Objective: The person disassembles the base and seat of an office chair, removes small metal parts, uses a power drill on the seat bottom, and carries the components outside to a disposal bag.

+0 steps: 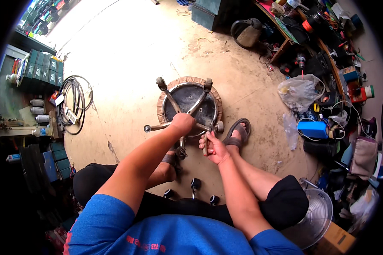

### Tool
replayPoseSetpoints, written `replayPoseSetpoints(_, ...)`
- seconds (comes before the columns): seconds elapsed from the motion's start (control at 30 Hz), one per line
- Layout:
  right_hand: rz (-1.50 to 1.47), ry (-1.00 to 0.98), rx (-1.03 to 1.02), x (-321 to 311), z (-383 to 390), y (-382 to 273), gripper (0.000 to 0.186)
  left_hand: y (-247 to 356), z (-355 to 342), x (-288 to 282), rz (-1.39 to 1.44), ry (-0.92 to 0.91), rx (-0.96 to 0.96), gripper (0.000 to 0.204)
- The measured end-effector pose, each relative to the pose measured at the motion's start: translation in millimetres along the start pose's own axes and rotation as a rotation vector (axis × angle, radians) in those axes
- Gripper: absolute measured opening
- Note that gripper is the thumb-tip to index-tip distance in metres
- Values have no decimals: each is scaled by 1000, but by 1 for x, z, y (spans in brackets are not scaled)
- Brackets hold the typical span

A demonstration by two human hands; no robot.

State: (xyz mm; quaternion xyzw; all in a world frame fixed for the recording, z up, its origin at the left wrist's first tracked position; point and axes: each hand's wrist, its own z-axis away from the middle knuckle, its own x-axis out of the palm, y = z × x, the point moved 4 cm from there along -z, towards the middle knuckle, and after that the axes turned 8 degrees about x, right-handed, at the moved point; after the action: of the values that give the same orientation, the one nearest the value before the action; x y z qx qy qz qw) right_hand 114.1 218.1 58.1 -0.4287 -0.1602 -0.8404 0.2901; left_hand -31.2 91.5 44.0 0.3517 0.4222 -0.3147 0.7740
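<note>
Both hands closed — left hand [183,123] on a five-legged metal base [173,103], right hand [215,149] on a slim tool [205,146].
From my end, I see the left fist clenched over the base's middle, fingertips hidden from me. The right fingers curl around the tool's handle — its upper end is near a castor [220,126], though I cannot tell if they touch. The base stands legs-up on an upturned round seat [184,95], on the floor [127,106] just ahead of the sandalled feet [237,134].

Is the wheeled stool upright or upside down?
Upside down: the five-legged base lies over the round seat, whose dark underside shows.
</note>
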Motion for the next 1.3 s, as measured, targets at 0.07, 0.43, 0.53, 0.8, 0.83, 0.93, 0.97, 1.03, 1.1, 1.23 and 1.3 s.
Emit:
replayPoseSetpoints(0.07, -218, -124, -68, 7, -3, 11, 26, -2, -1, 0, -10, 5, -3, 23)
replayPoseSetpoints(0.43, -32, 89, -109, 5, -39, 10, 30, 0, -4, -9, 55, -11, -10, 26)
replayPoseSetpoints(0.53, -25, 62, -70, 15, -32, 5, 30, -1, -3, -5, 40, 6, -12, 24)
replayPoseSetpoints(0.8, -105, 92, -181, 18, -51, 2, 29, -1, 1, -11, 102, 83, -9, 26)
replayPoseSetpoints(0.83, -197, 150, -175, 25, -62, -7, 37, -2, 1, -18, 123, 74, -20, 27)
replayPoseSetpoints(0.93, -149, 186, -122, 29, -60, -15, 37, -4, 1, -12, 151, 51, -14, 27)
replayPoseSetpoints(0.97, -171, 191, -123, 29, -59, -18, 36, -5, -1, -12, 159, 44, -11, 27)
replayPoseSetpoints(1.03, -160, 107, -73, 25, -65, -27, 35, -8, -6, -12, 161, 24, -55, 26)
replayPoseSetpoints(1.1, -119, 128, -99, 19, -66, -30, 34, -6, -7, -12, 149, -1, -59, 26)
replayPoseSetpoints(1.23, -47, 258, -77, 2, -68, -15, 33, -8, -9, -9, 63, -10, -14, 19)
replayPoseSetpoints(1.3, 119, 220, -66, 2, -44, 2, 31, -6, -6, -9, 82, -16, -56, 20)
